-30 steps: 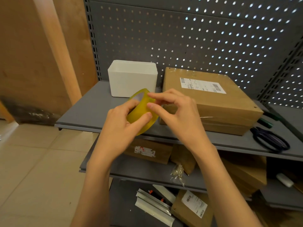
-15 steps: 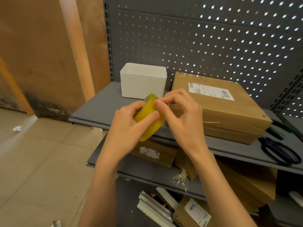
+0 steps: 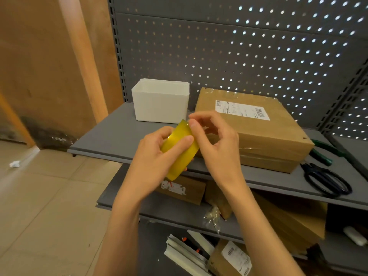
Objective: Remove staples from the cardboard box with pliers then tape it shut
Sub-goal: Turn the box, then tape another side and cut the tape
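Observation:
A yellow roll of tape (image 3: 180, 149) is held in front of the grey shelf (image 3: 111, 136). My left hand (image 3: 159, 156) grips the roll, thumb across its outer face. My right hand (image 3: 215, 144) has its fingertips curled onto the roll's upper edge, picking at the tape. Behind my hands a closed cardboard box (image 3: 256, 128) with a white label lies flat on the shelf, clear tape across its front. Green-handled pliers (image 3: 324, 154) lie to the right of the box.
A white open container (image 3: 161, 102) stands left of the box. Black scissors (image 3: 326, 180) lie at the shelf's right. Lower shelves hold more cardboard parcels (image 3: 185, 189) and white strips (image 3: 185, 253). A perforated grey panel backs the shelf; tiled floor lies to the left.
The view has shifted so the shelf sits further right. My left hand has turned the roll, and my right fingertips have moved along its upper edge.

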